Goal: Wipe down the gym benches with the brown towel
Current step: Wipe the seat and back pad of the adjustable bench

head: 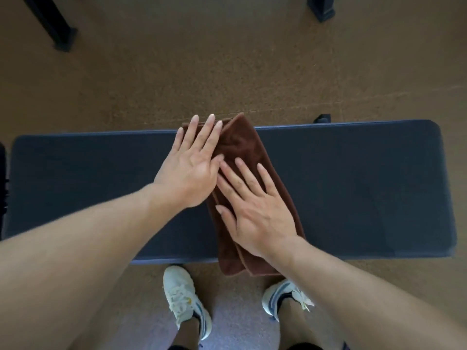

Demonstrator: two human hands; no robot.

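While both forearms reach down from the bottom corners of the head view, the two hands lie flat on the brown towel (pixel 242 147), fingers straight and slightly spread, gripping nothing. The left hand (pixel 192 168) presses the far part of the cloth, its fingertips reaching to the back edge of the counter (pixel 353 178). The right hand (pixel 255 208) rests on the near part, its fingers pointing up and left so that their tips lie just beside the left hand's thumb.

That towel is folded into a long strip and lies across the dark blue padded counter near its middle, tilted a little. Its far end pokes past the back edge and its near end hangs over the front edge, above the person's right shoe (pixel 283 296). The hands and wrists cover much of the strip's middle.

Below the front edge, the left shoe (pixel 182 296) stands on a paler patch of floor; both shoes are white with blue trim. Brown speckled floor (pixel 227 72) stretches beyond the counter, where two dark equipment feet (pixel 63 39) (pixel 322 11) stand at the top corners, well apart from the towel.
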